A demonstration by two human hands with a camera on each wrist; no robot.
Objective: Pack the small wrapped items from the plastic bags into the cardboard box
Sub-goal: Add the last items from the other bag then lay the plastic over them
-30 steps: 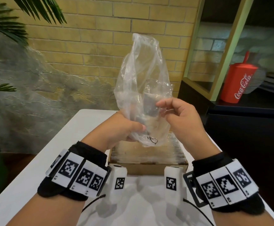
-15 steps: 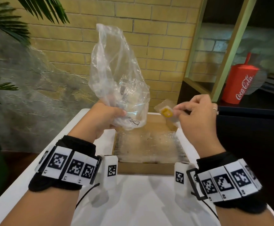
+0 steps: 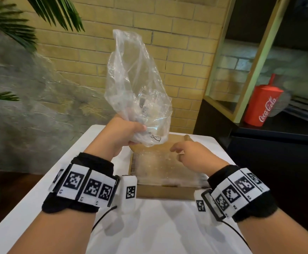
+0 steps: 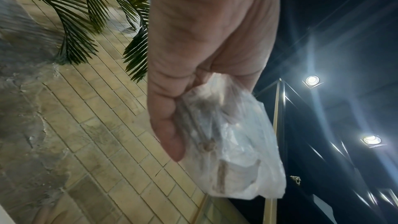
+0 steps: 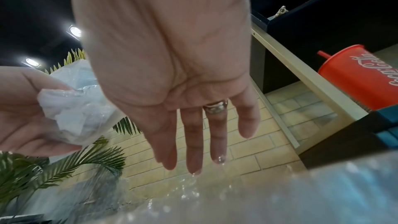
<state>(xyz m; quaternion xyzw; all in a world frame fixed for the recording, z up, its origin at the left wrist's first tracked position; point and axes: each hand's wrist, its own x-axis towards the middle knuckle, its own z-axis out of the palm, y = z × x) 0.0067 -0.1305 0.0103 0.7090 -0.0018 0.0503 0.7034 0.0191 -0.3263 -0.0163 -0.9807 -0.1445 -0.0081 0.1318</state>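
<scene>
While the clear plastic bag (image 3: 136, 92) is being gripped at its bunched lower end by the left hand (image 3: 123, 136) above the cardboard box's (image 3: 160, 191) far left corner, the right hand (image 3: 195, 156) is being lowered, fingers straight and empty, over the glossy wrapped items (image 3: 160, 167) packed inside. Being limp, light and slippery, the bag is probably best taken by gathered folds.

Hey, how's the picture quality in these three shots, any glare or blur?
Head view: evenly lit, sharp, edges bowed by the wide lens. Left wrist view: ceiling lights flare into streaks, and the bag is soft. Right wrist view: the foreground plastic is a blurred, glinting smear.
</scene>
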